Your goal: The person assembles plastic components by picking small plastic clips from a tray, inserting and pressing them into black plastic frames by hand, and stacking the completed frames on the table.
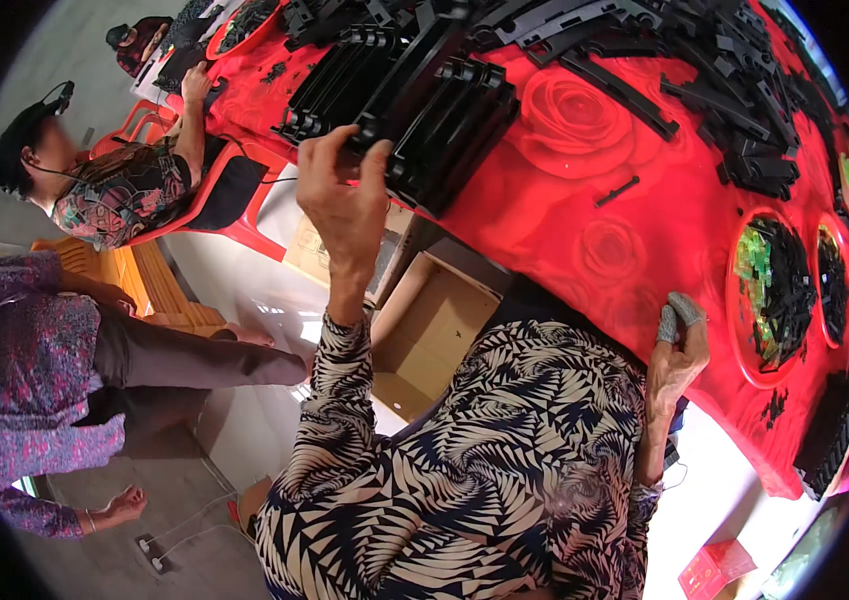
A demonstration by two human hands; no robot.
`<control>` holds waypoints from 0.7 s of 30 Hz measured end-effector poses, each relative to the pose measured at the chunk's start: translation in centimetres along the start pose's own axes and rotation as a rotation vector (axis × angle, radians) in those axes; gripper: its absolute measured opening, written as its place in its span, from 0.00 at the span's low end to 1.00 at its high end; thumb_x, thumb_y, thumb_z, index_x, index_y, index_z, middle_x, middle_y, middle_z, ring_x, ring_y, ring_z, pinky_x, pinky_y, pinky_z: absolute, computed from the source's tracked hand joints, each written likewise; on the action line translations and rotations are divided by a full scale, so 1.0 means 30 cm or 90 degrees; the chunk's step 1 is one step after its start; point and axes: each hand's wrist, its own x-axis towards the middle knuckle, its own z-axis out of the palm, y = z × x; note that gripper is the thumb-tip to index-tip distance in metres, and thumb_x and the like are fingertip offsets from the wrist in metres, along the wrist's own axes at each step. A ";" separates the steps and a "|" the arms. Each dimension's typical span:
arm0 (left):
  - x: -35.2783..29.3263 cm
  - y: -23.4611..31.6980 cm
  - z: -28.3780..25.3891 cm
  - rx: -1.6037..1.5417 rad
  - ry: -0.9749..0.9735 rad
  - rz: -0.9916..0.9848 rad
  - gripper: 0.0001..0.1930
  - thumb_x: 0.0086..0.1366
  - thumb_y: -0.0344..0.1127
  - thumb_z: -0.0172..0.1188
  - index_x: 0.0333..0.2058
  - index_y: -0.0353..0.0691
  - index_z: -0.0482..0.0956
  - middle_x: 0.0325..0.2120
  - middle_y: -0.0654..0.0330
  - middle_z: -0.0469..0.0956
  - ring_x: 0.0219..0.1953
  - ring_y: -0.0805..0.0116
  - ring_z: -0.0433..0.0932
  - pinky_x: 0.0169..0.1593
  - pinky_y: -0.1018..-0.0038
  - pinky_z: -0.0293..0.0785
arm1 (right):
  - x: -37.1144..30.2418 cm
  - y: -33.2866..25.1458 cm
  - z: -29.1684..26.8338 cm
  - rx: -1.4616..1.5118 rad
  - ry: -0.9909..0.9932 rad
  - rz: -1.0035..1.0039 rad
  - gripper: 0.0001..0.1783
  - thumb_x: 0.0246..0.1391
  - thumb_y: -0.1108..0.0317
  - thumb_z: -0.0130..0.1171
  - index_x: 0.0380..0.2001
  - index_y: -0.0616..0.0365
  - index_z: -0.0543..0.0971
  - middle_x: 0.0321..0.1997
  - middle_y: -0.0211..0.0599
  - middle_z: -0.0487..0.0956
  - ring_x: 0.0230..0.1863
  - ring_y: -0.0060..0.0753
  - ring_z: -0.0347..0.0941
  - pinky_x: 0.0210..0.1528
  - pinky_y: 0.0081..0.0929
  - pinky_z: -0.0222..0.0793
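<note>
My left hand (346, 195) pinches the near end of a long black plastic strip (409, 75) between thumb and fingers. The strip lies over stacked rows of similar black parts at the table's left edge, one stack (452, 130) just to its right. Over the red tablecloth's near edge, my right hand (679, 350) has grey covers on two fingertips. Those fingertips are pinched together; whatever may be between them is too small to make out. A small thin black piece (616, 191) lies alone on the red tablecloth (554, 225).
Loose black parts (714, 95) pile up at the far right. An orange-rimmed basin (770, 300) holds small black and green pieces, with another basin (830, 285) beside it. An open cardboard box (434, 330) sits below the table. One person sits (124, 190) and another stands (34, 370) on the left.
</note>
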 end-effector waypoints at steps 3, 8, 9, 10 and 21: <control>0.036 -0.084 -0.005 0.061 0.045 0.000 0.15 0.54 0.27 0.71 0.40 0.33 0.78 0.30 0.57 0.73 0.26 0.68 0.75 0.32 0.72 0.73 | -0.001 0.013 0.001 0.004 0.004 -0.001 0.11 0.54 0.82 0.59 0.40 0.63 0.82 0.42 0.34 0.80 0.28 0.16 0.63 0.27 0.16 0.59; 0.052 -0.160 0.015 0.050 0.100 -0.017 0.15 0.52 0.27 0.72 0.37 0.34 0.77 0.27 0.59 0.73 0.26 0.70 0.74 0.32 0.72 0.71 | 0.000 0.018 0.009 0.020 0.008 0.022 0.10 0.54 0.82 0.58 0.40 0.64 0.82 0.42 0.33 0.80 0.28 0.16 0.63 0.27 0.16 0.59; 0.049 -0.159 0.011 0.050 0.098 -0.026 0.15 0.51 0.26 0.71 0.36 0.33 0.75 0.27 0.58 0.71 0.26 0.67 0.72 0.33 0.69 0.69 | -0.002 0.017 0.006 0.021 0.008 0.024 0.10 0.54 0.82 0.58 0.40 0.64 0.82 0.42 0.33 0.80 0.28 0.16 0.63 0.27 0.16 0.59; 0.051 -0.164 0.007 0.051 0.097 -0.025 0.15 0.51 0.26 0.71 0.36 0.33 0.75 0.27 0.58 0.71 0.26 0.67 0.72 0.33 0.69 0.69 | -0.002 0.015 0.004 0.021 0.008 0.024 0.10 0.54 0.82 0.58 0.40 0.64 0.82 0.41 0.33 0.80 0.28 0.16 0.63 0.27 0.16 0.59; 0.041 -0.169 -0.015 0.078 0.063 -0.100 0.14 0.51 0.28 0.71 0.34 0.34 0.76 0.25 0.59 0.69 0.25 0.67 0.70 0.33 0.70 0.67 | -0.007 0.012 0.001 0.005 0.000 0.010 0.09 0.55 0.81 0.59 0.40 0.64 0.81 0.41 0.35 0.81 0.30 0.19 0.67 0.28 0.17 0.61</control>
